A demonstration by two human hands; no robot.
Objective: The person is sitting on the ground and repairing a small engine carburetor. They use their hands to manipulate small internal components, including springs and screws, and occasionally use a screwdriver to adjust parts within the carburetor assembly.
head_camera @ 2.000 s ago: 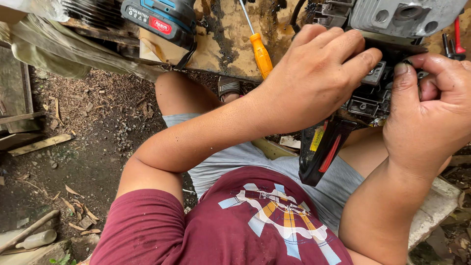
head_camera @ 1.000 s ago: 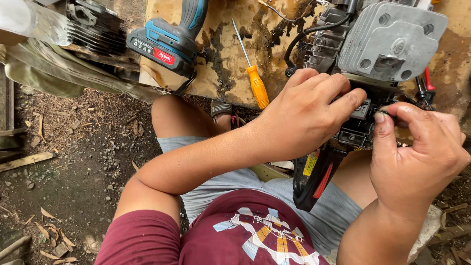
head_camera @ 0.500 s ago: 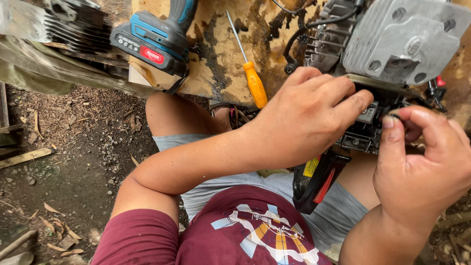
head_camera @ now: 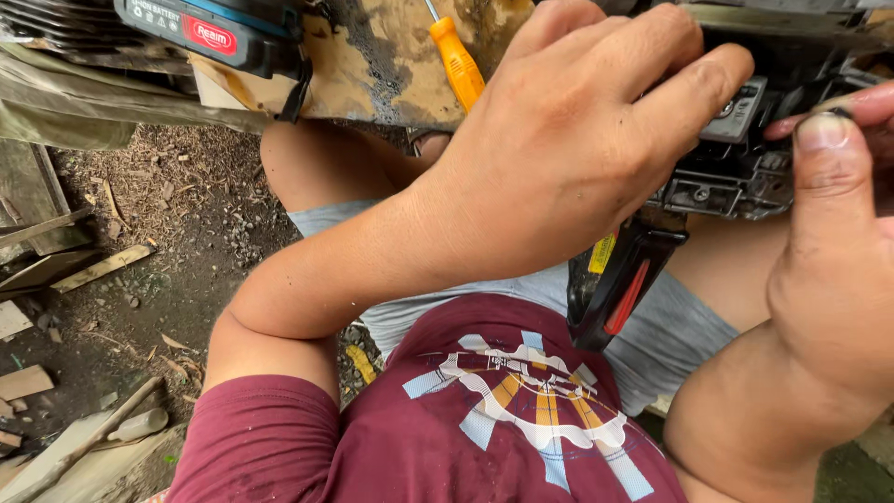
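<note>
My left hand rests curled over the black and grey body of a small engine-powered machine at the bench edge, fingers pressing on its top. My right hand comes in from the right, thumb up and fingertips pinched against the same machine; whether it holds a small part is hidden. A black handle with a red trigger and a yellow label hangs below the machine over my lap.
An orange-handled screwdriver lies on the stained wooden bench. A blue and black cordless tool with a battery sits at the upper left. Dirt ground with wood scraps lies to the left.
The view has moved in closer and lower, so the hands and machine fill more of the frame. My hands stay on the machine, and the right fingertips have pressed closer to it.
</note>
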